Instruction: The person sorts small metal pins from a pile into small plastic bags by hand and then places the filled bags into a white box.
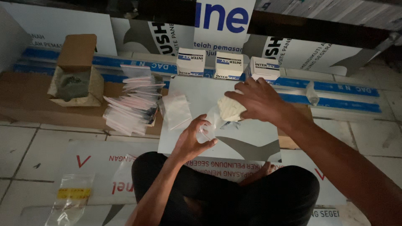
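Both hands work close together over a pale board (197,90) lying on the floor. The right hand (261,100) is curled, palm down, around a cream-coloured bundle (229,109), its fingers closed over the top and far side. The left hand (191,140) sits just below and nearer the body, thumb and fingers pinched on the edge of a small clear plastic bag (211,123) that hangs open beneath the bundle; bag and bundle look to be touching.

Just left of the left hand, another clear bag (176,109) lies flat on the board. Further left, a loose heap of similar little bags (130,104) spreads over a brown cardboard sheet (25,98). Beyond that heap stands an open cardboard box (75,79) with its flap raised and something grey inside.

Past the right hand, three small white-and-blue boxes (228,67) stand in a row at the far edge of the board. Well to the right of them a small clear packet (310,93) rests on a blue strip. Near the person's left knee, an empty bag with a yellow label (72,196) lies on the tiled floor (25,155).
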